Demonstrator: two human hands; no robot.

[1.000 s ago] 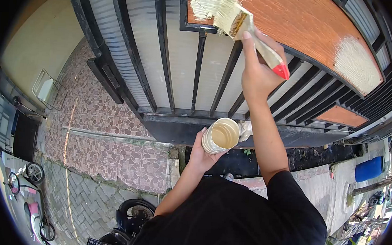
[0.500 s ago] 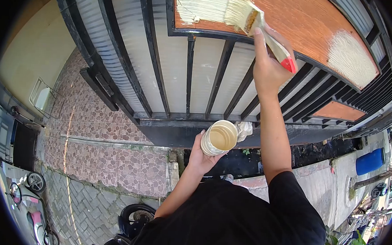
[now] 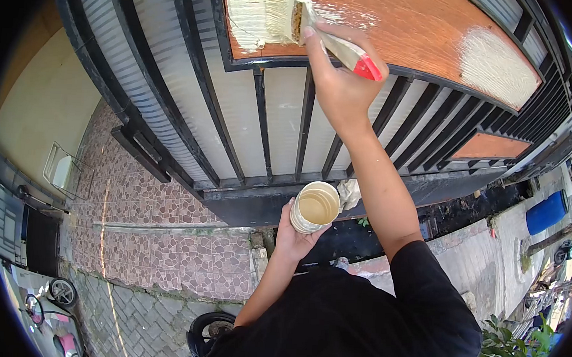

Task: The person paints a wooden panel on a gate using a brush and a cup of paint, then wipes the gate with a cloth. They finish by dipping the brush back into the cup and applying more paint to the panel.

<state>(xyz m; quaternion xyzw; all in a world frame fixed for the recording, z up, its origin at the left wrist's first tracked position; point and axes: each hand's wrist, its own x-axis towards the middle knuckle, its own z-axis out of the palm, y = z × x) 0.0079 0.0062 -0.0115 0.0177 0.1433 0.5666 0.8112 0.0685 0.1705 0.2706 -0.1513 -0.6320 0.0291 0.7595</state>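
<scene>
My right hand [image 3: 347, 90] is closed around a paintbrush [image 3: 346, 50] with a red-tipped handle. Its cream-loaded bristles press on the left part of a wooden panel [image 3: 413, 32], where cream paint [image 3: 247, 12] covers the orange-brown wood. A second cream patch [image 3: 496, 67] lies at the panel's right end. Lower down, my left hand [image 3: 295, 239] grips a paint can [image 3: 315, 208] from below and the side, its open top facing me with cream paint inside. A crumpled pale cloth [image 3: 348, 194] shows just beside the can; what holds it is hidden.
A black barred gate [image 3: 256, 124] frames the panel, with a smaller wooden panel [image 3: 492, 146] to the right. Below runs a dark ditch [image 3: 354, 245]. A blue barrel [image 3: 547, 213] stands at right, a parked motorcycle [image 3: 208, 331] behind me, and a stone-patterned floor [image 3: 163, 256] at left.
My right hand has swept the brush leftward over the painted end of the panel. Thin cream streaks now show on the wood to the brush's right. My left hand still holds the can.
</scene>
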